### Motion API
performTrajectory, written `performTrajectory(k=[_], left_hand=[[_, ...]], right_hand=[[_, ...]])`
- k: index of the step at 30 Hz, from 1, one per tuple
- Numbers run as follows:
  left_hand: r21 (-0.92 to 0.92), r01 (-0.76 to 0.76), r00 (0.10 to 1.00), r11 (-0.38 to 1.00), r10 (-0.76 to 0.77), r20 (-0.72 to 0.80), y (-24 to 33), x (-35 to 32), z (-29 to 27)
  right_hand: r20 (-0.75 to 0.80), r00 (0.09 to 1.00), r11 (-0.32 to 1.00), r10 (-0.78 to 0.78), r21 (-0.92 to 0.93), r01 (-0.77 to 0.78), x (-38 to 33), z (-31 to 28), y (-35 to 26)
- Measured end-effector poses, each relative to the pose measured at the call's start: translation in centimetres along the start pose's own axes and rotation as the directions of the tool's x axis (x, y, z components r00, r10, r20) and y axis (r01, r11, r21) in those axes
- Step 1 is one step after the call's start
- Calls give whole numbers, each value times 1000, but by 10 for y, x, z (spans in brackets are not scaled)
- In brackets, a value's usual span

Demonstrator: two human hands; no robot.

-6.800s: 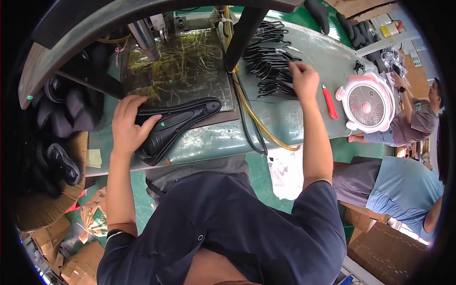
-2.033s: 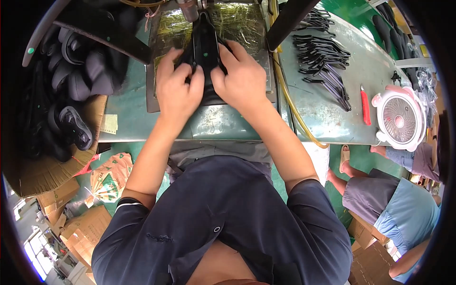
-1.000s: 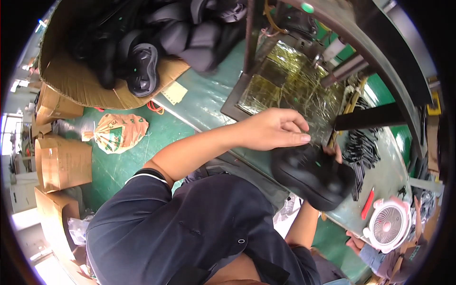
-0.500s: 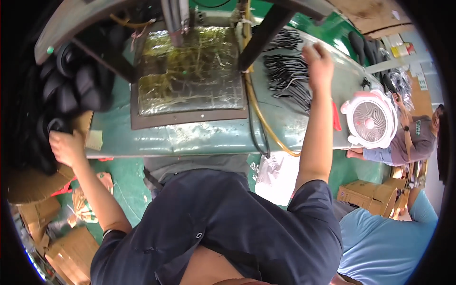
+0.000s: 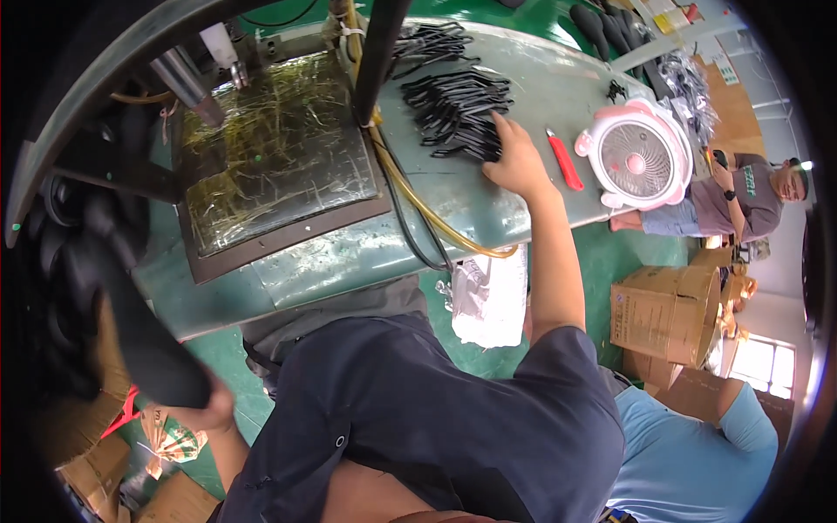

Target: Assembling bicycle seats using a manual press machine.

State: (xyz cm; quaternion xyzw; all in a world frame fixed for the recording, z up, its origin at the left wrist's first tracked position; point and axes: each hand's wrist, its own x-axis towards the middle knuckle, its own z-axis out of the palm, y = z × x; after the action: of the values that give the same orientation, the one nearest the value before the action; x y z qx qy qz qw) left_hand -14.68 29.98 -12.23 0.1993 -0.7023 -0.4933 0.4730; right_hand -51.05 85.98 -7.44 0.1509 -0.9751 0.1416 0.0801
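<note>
Black bicycle saddle (image 5: 161, 349), head view: elongated, smooth, matt, blurred; off the table's left corner, its lower end gripped in the left hand (image 5: 214, 411). Right hand (image 5: 523, 166): fingers bent at the edge of a stack of bent, glossy black rods (image 5: 458, 105); whether they close on one, cannot tell. Table (image 5: 305, 270): green, scuffed, shiny. Flat rectangular plate (image 5: 288, 157), covered in crinkled, yellowish clear film. Red-handled cutter (image 5: 565, 161), slim. Round pink-and-white fan (image 5: 636, 161), ribbed grille.
</note>
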Motion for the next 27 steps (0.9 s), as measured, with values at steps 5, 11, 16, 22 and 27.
performTrajectory(k=[5, 11, 16, 22, 27], left_hand=[[-189, -808, 188, 557, 549, 814, 44, 42, 115], [-26, -823, 247, 568, 398, 883, 37, 69, 132], [-4, -784, 283, 621, 363, 888, 41, 86, 144], [-44, -713, 311, 700, 371, 875, 42, 95, 146], [50, -630, 521, 775, 374, 767, 57, 87, 155]], right_hand=[[38, 997, 998, -68, -7, 69, -10, -1, -3], [171, 980, 992, -102, 92, 87, -49, -71, -2], [28, 947, 940, -319, 134, 312, 47, -95, -15], [218, 893, 912, -393, -34, 409, 120, -24, -1], [263, 891, 927, -369, 30, 375, 127, -14, 13]])
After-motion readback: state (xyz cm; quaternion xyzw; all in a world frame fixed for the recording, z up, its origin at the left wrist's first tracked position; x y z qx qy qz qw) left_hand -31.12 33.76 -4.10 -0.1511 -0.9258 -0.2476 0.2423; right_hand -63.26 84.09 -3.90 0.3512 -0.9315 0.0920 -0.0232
